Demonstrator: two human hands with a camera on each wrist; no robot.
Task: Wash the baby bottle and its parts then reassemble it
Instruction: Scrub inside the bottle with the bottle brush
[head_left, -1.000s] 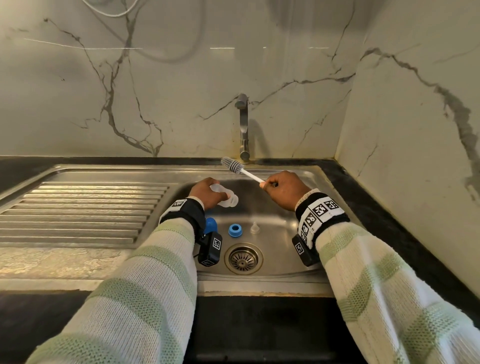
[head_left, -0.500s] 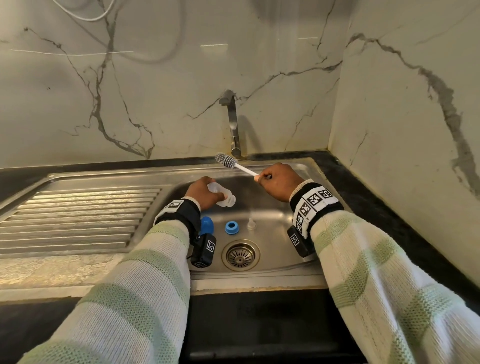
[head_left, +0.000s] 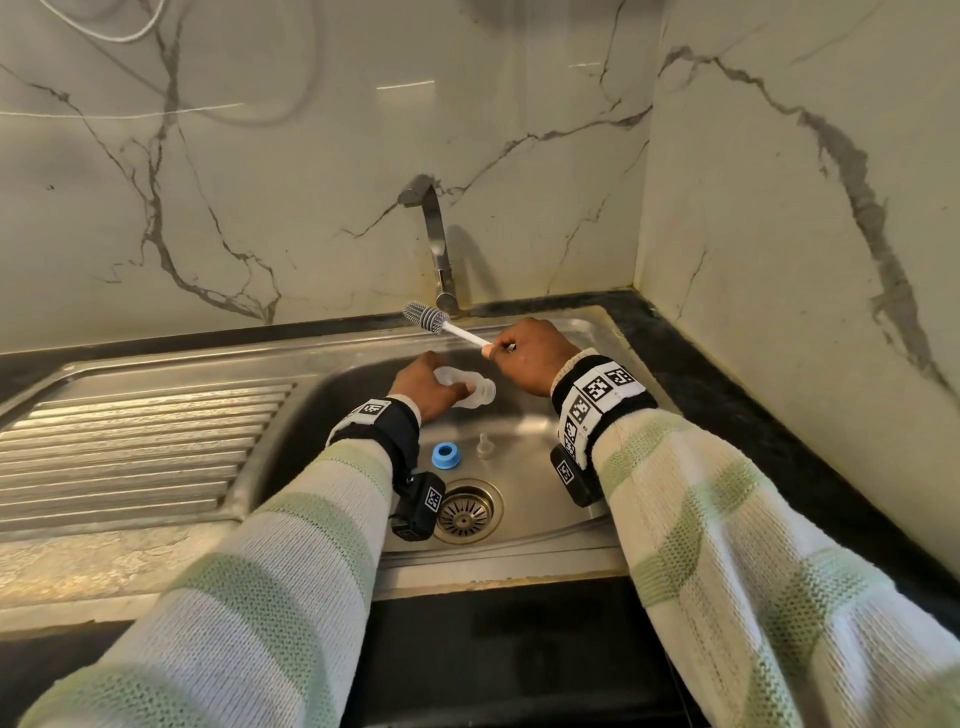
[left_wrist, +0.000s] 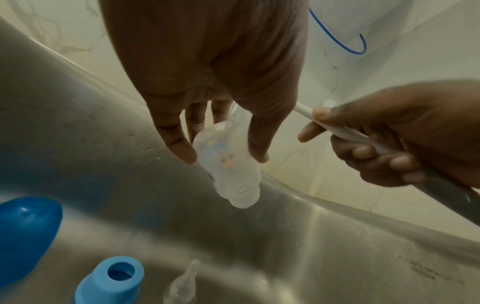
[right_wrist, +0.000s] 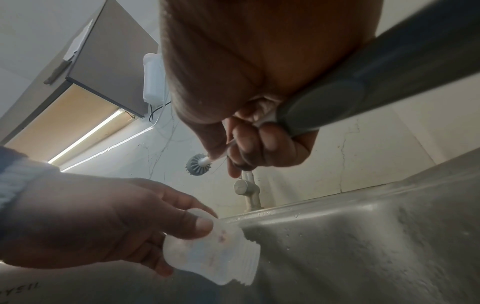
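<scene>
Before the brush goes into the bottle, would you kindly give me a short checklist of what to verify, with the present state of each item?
1. Left hand holds the clear plastic baby bottle securely: ok, fingers and thumb wrap its body.
2. Right hand has a firm grip on the white-handled grey bristle brush: ok.
3. Bottle mouth open and facing the brush: cannot tell; the brush head points up and away from it.
4. Loose parts safe in the steel sink: ok; the light blue ring collar and clear teat sit clear of the drain.
5. Water running from the metal tap: not ok, no stream visible.
</scene>
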